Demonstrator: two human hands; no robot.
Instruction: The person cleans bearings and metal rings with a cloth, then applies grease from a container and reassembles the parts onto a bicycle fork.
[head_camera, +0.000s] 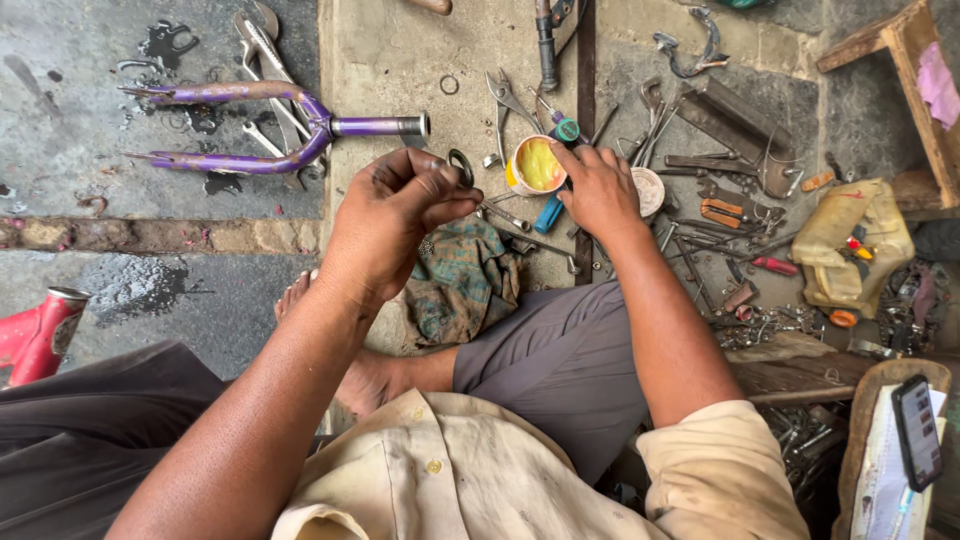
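My left hand (395, 215) pinches a small dark metal ring (461, 166) between thumb and fingertips, held above the ground. My right hand (598, 190) reaches forward, its fingers at the rim of a small open tub of yellow grease (535, 165); whether it grips anything is hidden. A blue-handled tool (549, 212) lies just under that hand. A purple bicycle fork (250, 125) lies on the concrete to the left, its steerer tube pointing toward the ring.
A dirty green rag (462, 280) lies by my bent knee. Pliers (503, 105), wrenches (268, 60) and many loose tools (720, 200) are scattered ahead and right. A yellow bag (855, 245), a red frame piece (40, 335) and a phone (917, 432) sit around.
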